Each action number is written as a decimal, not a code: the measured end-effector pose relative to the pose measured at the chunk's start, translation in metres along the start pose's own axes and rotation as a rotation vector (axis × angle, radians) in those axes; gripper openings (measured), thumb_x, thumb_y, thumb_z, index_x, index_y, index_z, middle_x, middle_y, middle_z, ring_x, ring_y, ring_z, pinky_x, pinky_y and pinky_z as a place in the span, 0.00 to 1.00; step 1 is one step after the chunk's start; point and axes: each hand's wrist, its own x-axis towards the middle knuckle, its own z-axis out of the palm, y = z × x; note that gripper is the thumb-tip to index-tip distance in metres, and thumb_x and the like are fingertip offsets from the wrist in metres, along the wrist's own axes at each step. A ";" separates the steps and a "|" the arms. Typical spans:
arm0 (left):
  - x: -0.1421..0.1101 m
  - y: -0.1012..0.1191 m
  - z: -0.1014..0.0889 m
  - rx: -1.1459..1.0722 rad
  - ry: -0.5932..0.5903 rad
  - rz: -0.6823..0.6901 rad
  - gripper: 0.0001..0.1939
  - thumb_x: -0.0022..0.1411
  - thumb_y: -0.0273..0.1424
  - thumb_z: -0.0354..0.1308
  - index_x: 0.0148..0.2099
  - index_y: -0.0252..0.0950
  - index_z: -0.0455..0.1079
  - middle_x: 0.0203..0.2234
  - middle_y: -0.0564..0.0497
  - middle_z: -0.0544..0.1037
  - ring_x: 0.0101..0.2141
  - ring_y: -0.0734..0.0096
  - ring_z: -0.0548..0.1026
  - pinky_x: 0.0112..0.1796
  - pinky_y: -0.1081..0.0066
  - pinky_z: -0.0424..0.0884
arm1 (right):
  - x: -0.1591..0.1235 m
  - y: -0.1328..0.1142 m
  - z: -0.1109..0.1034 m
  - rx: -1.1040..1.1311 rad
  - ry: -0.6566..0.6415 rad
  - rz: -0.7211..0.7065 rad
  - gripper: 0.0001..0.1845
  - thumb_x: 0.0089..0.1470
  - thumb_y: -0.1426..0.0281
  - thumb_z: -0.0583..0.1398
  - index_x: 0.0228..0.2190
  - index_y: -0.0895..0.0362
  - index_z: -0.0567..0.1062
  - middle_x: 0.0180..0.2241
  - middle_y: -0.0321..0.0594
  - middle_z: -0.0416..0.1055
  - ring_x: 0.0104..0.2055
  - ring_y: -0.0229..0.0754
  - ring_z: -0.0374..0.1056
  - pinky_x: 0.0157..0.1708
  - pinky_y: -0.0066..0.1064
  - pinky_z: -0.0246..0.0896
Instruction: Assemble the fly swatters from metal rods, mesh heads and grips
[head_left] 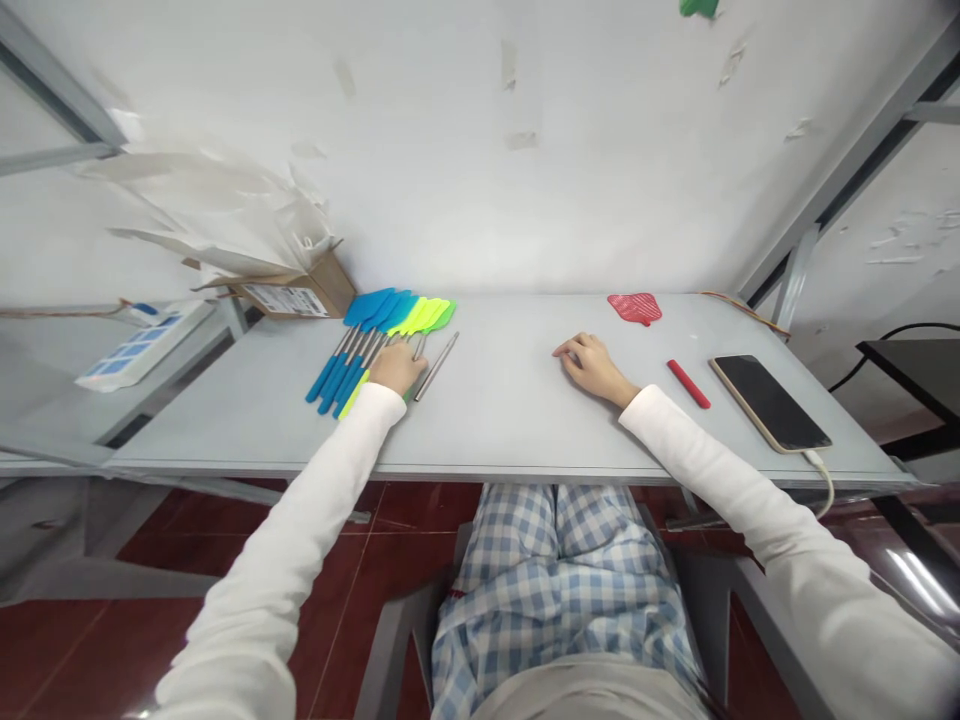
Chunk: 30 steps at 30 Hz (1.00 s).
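My left hand (pixel 397 368) is closed over the shafts at the right end of a row of fly swatters, its fingers around the green fly swatter (pixel 442 316). Beside it lie yellow-green fly swatters (pixel 417 316) and several blue fly swatters (pixel 371 308), with metal shafts and coloured handles. Just right of this hand, a loose metal rod (pixel 436 368) lies slanted on the table. My right hand (pixel 596 370) rests on the tabletop with fingers loosely bent and nothing visible in them. Nearest to it are a red swatter head (pixel 636 308) and a separate red handle (pixel 688 384).
A smartphone (pixel 772 402) with a white cable lies on the grey table (pixel 510 430) at the right. An open cardboard box (pixel 300 288) with white wrapping stands at the back left. Beyond the left edge is a white power strip (pixel 146 345). A wall rises behind.
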 end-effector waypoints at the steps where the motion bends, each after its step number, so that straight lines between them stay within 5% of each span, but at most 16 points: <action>1: -0.004 0.001 -0.002 -0.027 0.003 0.002 0.13 0.60 0.31 0.51 0.45 0.31 0.68 0.39 0.35 0.78 0.45 0.49 0.76 0.46 0.59 0.70 | 0.000 -0.001 0.000 -0.006 -0.004 0.001 0.17 0.59 0.72 0.51 0.43 0.58 0.77 0.41 0.51 0.68 0.43 0.50 0.63 0.49 0.43 0.58; 5: -0.029 0.010 -0.010 -0.145 0.060 0.046 0.11 0.62 0.28 0.49 0.47 0.33 0.63 0.33 0.42 0.76 0.38 0.55 0.77 0.41 0.62 0.70 | -0.001 -0.003 0.000 -0.016 -0.009 0.004 0.17 0.60 0.72 0.50 0.43 0.59 0.77 0.42 0.51 0.69 0.44 0.50 0.63 0.50 0.44 0.58; 9: -0.052 0.038 -0.017 -0.312 0.166 0.258 0.09 0.64 0.31 0.50 0.47 0.36 0.61 0.32 0.48 0.74 0.36 0.63 0.75 0.40 0.66 0.70 | -0.003 -0.010 -0.002 0.130 -0.023 0.024 0.15 0.59 0.70 0.52 0.41 0.58 0.76 0.42 0.50 0.69 0.44 0.49 0.64 0.51 0.45 0.58; 14: -0.060 0.096 -0.008 -0.319 0.116 0.575 0.16 0.65 0.28 0.47 0.55 0.35 0.60 0.44 0.44 0.75 0.42 0.65 0.75 0.41 0.69 0.68 | 0.000 -0.028 -0.013 0.953 -0.068 0.238 0.25 0.56 0.54 0.57 0.52 0.50 0.67 0.54 0.44 0.69 0.46 0.44 0.69 0.47 0.40 0.66; 18: -0.045 0.131 0.009 -0.050 0.128 0.763 0.27 0.65 0.24 0.43 0.66 0.35 0.53 0.53 0.40 0.72 0.51 0.60 0.72 0.49 0.65 0.64 | 0.010 -0.023 -0.023 1.377 0.144 0.399 0.25 0.51 0.47 0.58 0.45 0.50 0.70 0.54 0.41 0.71 0.50 0.44 0.70 0.46 0.38 0.68; 21: -0.030 0.151 0.022 0.007 0.128 0.779 0.30 0.64 0.23 0.43 0.68 0.35 0.49 0.52 0.40 0.73 0.50 0.60 0.72 0.50 0.64 0.63 | 0.016 -0.010 -0.023 1.433 0.300 0.477 0.22 0.50 0.51 0.61 0.41 0.51 0.72 0.50 0.40 0.74 0.49 0.43 0.72 0.46 0.36 0.68; 24: -0.024 0.171 0.030 -0.051 0.137 0.760 0.25 0.66 0.25 0.43 0.65 0.34 0.57 0.51 0.39 0.74 0.50 0.59 0.73 0.48 0.65 0.65 | 0.019 -0.003 -0.018 1.454 0.356 0.491 0.19 0.48 0.55 0.64 0.39 0.52 0.72 0.47 0.38 0.76 0.47 0.41 0.73 0.47 0.35 0.67; 30: -0.027 0.195 0.034 -0.160 0.096 0.681 0.25 0.73 0.40 0.35 0.63 0.34 0.59 0.48 0.38 0.77 0.45 0.60 0.77 0.41 0.68 0.67 | 0.018 -0.011 -0.016 1.306 0.446 0.452 0.23 0.45 0.51 0.66 0.39 0.52 0.73 0.43 0.40 0.77 0.48 0.43 0.73 0.46 0.37 0.69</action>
